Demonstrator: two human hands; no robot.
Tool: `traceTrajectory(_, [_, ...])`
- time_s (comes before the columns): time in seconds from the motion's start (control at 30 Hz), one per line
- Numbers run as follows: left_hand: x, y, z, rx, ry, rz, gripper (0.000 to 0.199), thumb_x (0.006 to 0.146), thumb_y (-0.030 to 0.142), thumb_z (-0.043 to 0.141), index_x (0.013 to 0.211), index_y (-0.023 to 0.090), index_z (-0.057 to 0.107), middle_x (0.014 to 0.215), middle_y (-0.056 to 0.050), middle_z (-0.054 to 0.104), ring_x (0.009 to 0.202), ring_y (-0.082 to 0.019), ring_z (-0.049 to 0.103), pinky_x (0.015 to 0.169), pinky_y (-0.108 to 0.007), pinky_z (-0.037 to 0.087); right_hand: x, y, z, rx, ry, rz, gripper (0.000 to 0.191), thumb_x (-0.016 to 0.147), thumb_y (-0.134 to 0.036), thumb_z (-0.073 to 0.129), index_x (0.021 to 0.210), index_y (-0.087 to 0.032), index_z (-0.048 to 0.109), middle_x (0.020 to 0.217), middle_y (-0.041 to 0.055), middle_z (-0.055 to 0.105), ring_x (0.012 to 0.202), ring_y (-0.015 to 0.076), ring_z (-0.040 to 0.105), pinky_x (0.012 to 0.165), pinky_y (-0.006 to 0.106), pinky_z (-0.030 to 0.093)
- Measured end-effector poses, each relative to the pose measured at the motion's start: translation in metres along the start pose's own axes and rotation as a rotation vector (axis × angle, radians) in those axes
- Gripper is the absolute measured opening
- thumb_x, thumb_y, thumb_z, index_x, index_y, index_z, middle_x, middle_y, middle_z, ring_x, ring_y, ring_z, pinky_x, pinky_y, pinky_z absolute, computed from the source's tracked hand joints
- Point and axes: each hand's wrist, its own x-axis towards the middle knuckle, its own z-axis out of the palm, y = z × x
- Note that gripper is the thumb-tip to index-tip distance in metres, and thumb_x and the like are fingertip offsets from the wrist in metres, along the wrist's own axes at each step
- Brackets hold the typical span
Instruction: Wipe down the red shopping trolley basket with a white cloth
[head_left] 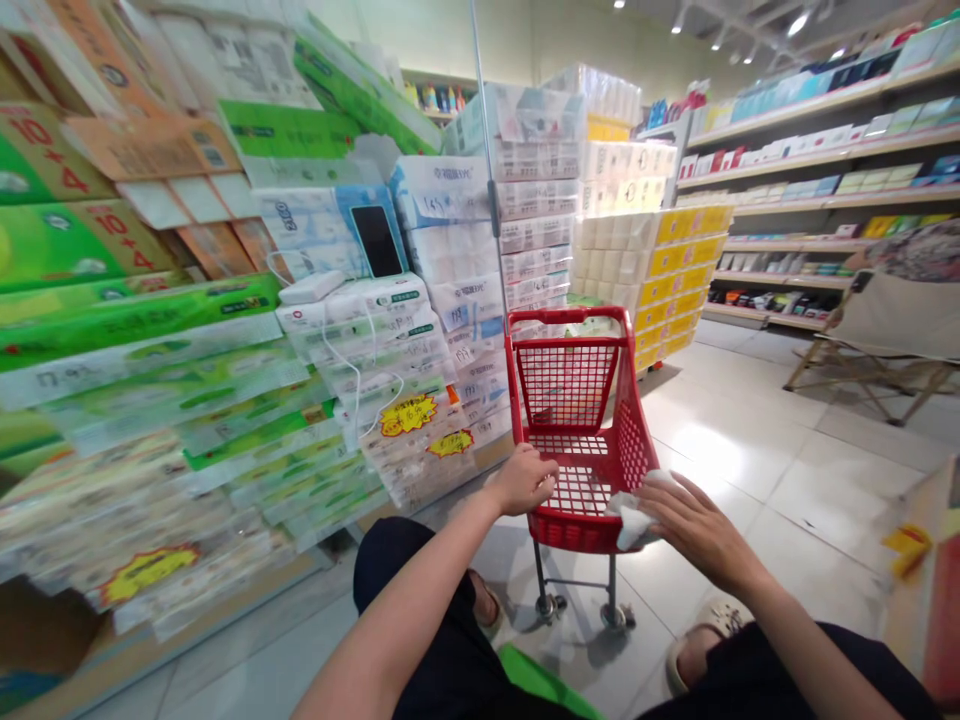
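Note:
A small red shopping cart (585, 533) with a mesh basket and grey legs stands between the person's feet. My left hand (523, 480) is closed round the basket's left rim, near its front corner. At the right corner, my right hand (679, 510) presses a crumpled white cloth or tissue (631, 520) against the rim, its fingers stretched over it. Part of the white piece is hidden beneath the fingers.
Stacked tissue packs (405, 330) rise on the left, bearing a phone (378, 241), a white device (312, 287) and cables. A folding chair (892, 320) and shelves (795, 215) are at the right. Something green (544, 685) lies below, between the legs.

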Motion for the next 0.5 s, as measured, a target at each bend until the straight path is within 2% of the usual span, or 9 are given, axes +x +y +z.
traceTrajectory(0.1, [0.003,0.001,0.002,0.003,-0.001,0.003,0.02,0.089,0.029,0.041,0.086,0.021,0.059,0.074,-0.001,0.061,0.076,-0.017,0.052,0.093,-0.035,0.031,0.0,0.021,-0.002,0.057,-0.005,-0.002,0.036,0.097,-0.032,0.047,0.132,-0.024,0.054,0.133,0.0031,0.059,0.13,0.0199,0.047,0.112,0.04,0.035])
traceTrajectory(0.2, [0.006,0.002,0.005,0.009,-0.001,0.01,0.02,0.089,0.029,0.042,0.084,0.021,0.059,0.073,-0.001,0.061,0.077,-0.017,0.052,0.093,-0.035,0.031,0.006,0.017,0.0,0.081,0.034,0.028,0.03,0.097,-0.03,0.044,0.122,-0.022,0.059,0.121,0.0036,0.065,0.121,0.0196,0.054,0.11,0.04,0.038])
traceTrajectory(0.3, [0.006,0.0,0.006,0.02,-0.002,0.016,0.02,0.089,0.029,0.041,0.081,0.021,0.058,0.071,-0.001,0.061,0.076,-0.017,0.052,0.092,-0.036,0.031,0.01,-0.007,0.003,0.043,0.07,0.111,0.023,0.096,-0.034,0.046,0.107,-0.022,0.063,0.105,0.0048,0.068,0.108,0.0218,0.059,0.108,0.044,0.038])
traceTrajectory(0.37, [0.005,-0.001,0.005,0.028,-0.008,0.015,0.021,0.089,0.029,0.041,0.081,0.021,0.058,0.071,-0.001,0.06,0.075,-0.017,0.052,0.092,-0.036,0.031,0.015,-0.031,0.005,-0.016,0.075,0.189,0.022,0.096,-0.037,0.048,0.101,-0.022,0.063,0.099,0.0062,0.067,0.101,0.0235,0.059,0.101,0.046,0.041])
traceTrajectory(0.43, [0.002,-0.002,0.003,0.031,-0.015,0.014,0.021,0.089,0.029,0.041,0.08,0.021,0.058,0.071,-0.001,0.06,0.075,-0.018,0.052,0.091,-0.037,0.031,0.027,-0.058,0.009,-0.066,0.05,0.219,0.021,0.095,-0.036,0.049,0.1,-0.021,0.063,0.096,0.0071,0.066,0.093,0.0236,0.059,0.09,0.044,0.045])
traceTrajectory(0.5, [0.0,-0.002,0.001,0.023,-0.014,0.009,0.02,0.089,0.028,0.041,0.083,0.021,0.059,0.073,-0.001,0.061,0.075,-0.018,0.052,0.09,-0.037,0.031,0.047,-0.085,0.017,-0.09,0.019,0.19,0.02,0.096,-0.032,0.049,0.106,-0.021,0.062,0.092,0.0071,0.065,0.085,0.0223,0.058,0.08,0.04,0.045])
